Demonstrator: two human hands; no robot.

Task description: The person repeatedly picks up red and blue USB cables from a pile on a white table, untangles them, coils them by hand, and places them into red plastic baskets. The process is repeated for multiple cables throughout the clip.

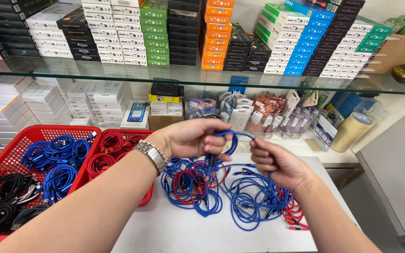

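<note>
Both hands raised over table: left hand (193,138) & right hand (277,164), each grip clenched on blue cable (230,140).

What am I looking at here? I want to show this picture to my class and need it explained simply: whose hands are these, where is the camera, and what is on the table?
There is one picture, taken by a camera worn on a person's head, looking down at their own two bare hands. The left hand, with a metal wristwatch, and the right hand together hold a blue cable bent into a loop. Below them, on a white table, lies a loose pile of cables, blue and red. To the left stand two red baskets with coiled blue, red and black cables. Behind, glass shelves carry stacks of small boxes and packets.
</note>
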